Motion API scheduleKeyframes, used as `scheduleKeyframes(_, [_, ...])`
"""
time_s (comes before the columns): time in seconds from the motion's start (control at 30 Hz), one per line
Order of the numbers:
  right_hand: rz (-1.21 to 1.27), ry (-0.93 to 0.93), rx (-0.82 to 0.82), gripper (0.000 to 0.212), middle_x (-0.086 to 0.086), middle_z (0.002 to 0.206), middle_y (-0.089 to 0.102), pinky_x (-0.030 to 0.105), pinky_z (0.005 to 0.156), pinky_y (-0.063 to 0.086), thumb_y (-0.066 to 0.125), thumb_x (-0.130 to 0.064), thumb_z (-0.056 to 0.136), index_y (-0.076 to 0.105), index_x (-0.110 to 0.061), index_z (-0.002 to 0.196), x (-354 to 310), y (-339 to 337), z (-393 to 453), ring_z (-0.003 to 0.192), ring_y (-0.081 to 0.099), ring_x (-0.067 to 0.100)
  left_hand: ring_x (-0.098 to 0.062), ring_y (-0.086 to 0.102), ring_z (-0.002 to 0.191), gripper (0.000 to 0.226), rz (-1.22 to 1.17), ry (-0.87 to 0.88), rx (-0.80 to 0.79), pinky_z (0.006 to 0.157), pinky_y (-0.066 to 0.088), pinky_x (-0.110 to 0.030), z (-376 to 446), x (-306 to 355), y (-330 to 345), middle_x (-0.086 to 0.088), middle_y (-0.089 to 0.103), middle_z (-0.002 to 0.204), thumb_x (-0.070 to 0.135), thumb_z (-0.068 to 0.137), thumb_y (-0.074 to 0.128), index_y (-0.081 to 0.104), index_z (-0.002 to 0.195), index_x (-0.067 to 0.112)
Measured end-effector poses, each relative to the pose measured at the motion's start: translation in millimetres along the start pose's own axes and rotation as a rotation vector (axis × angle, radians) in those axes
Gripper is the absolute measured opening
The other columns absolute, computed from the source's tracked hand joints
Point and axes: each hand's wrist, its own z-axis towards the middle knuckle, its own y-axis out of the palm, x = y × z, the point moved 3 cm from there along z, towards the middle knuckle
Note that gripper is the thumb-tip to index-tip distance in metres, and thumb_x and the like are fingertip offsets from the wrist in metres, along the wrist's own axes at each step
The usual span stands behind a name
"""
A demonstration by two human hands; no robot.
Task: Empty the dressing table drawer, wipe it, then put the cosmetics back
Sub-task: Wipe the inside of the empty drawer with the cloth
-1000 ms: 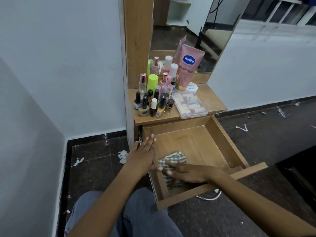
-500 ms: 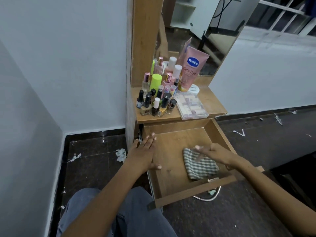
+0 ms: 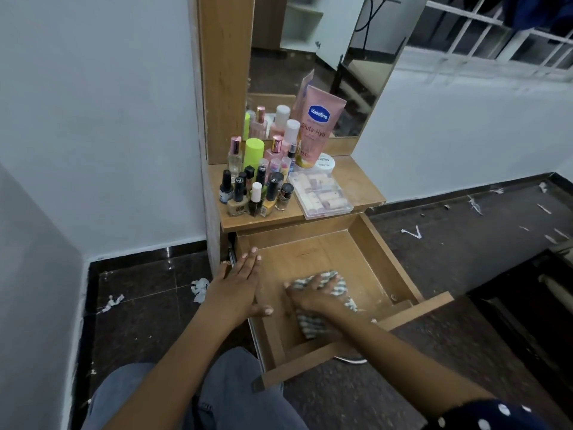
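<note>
Presently the right hand (image 3: pixel 313 294) presses flat, fingers spread, on the soft, limp cloth (image 3: pixel 322 301) at the drawer's (image 3: pixel 381 265) six o'clock end; left hand (image 3: pixel 238 288) rests open on the nine o'clock wall.

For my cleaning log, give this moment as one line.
step: wiping | right hand: flat on checked cloth | left hand: on drawer side

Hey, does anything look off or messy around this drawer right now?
Yes: white paper scraps litter the dark floor left of the drawer, with more scraps on the right. Inside the drawer, nothing looks spilled.
</note>
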Motion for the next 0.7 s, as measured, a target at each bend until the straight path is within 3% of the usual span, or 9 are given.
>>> scheduleKeyframes(0.23, [-0.008, -0.097, 0.006, 0.104, 0.012, 0.149, -0.039, 0.063, 0.111, -0.007, 0.026, -0.079, 0.082, -0.022, -0.015, 0.147, 48.0, -49.3, 38.2, 0.136, -0.028, 0.049, -0.018, -0.018, 0.144, 0.101, 0.006, -0.003, -0.004, 0.116, -0.006, -0.043, -2.9, 2.1, 0.2, -0.005, -0.032, 0.152, 0.060, 0.089, 0.044, -0.021, 0.147, 0.009])
scheduleKeyframes(0.47, [-0.144, -0.355, -0.017, 0.096, 0.009, 0.149, -0.040, 0.065, 0.110, -0.008, 0.027, -0.073, 0.087, -0.026, -0.017, 0.146, 29.9, -42.7, 21.3, 0.135, -0.034, 0.043, -0.018, -0.017, 0.144, 0.101, 0.011, -0.003, -0.011, 0.116, -0.006, -0.044, -2.7, 1.9, -1.7, -0.005, -0.031, 0.152, 0.060, 0.088, 0.045, -0.020, 0.147, 0.009])
scheduleKeyframes(0.7, [-0.200, -0.090, -0.045, 0.102, 0.023, 0.152, -0.028, 0.062, 0.114, 0.006, 0.035, -0.076, 0.083, -0.020, -0.019, 0.148, 29.6, -9.7, -11.6, 0.140, -0.010, 0.051, -0.018, -0.018, 0.144, 0.101, 0.024, -0.011, -0.009, 0.115, -0.007, -0.046, -0.2, 0.1, -0.5, -0.005, -0.030, 0.153, 0.061, 0.088, 0.045, -0.019, 0.147, 0.010])
